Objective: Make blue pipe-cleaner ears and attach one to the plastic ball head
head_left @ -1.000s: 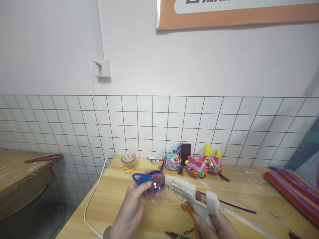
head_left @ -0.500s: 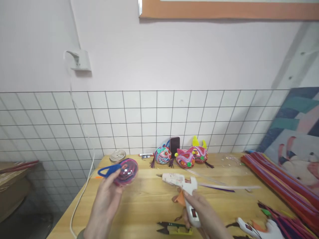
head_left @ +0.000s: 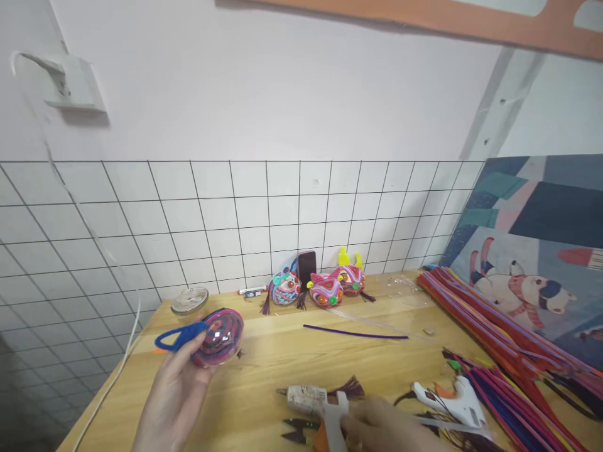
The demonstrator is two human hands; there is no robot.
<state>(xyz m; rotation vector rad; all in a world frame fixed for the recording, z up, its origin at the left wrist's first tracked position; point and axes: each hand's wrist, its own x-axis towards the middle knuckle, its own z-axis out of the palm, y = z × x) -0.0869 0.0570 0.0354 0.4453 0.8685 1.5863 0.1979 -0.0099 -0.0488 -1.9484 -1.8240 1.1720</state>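
My left hand (head_left: pixel 176 392) is closed on a clear plastic ball (head_left: pixel 218 339) lined with pink, purple and dark swirls. A blue fuzzy pipe-cleaner loop (head_left: pixel 181 337) sticks out from its left side, under my thumb. My right hand (head_left: pixel 384 427) is smeared by motion beside the handle of a white hot glue gun (head_left: pixel 306 398) low over the table, nozzle to the left. Whether the fingers still grip the handle is unclear. Thread snips (head_left: pixel 294 430) lie partly hidden under the gun, and a dark tassel (head_left: pixel 351 388) lies behind it.
Decorated balls (head_left: pixel 325 290) and a phone (head_left: pixel 306 267) stand by the grid-tiled wall. A purple pipe cleaner (head_left: pixel 355 332) lies mid-table. At right are a second glue gun (head_left: pixel 455 402) and pipe-cleaner bundles (head_left: pixel 475 320). A white cord (head_left: pixel 110 376) runs along the left edge.
My right hand has brought the glue gun down toward the table's front, beside the snips. The left hand keeps the ball raised. The view has turned to the right.
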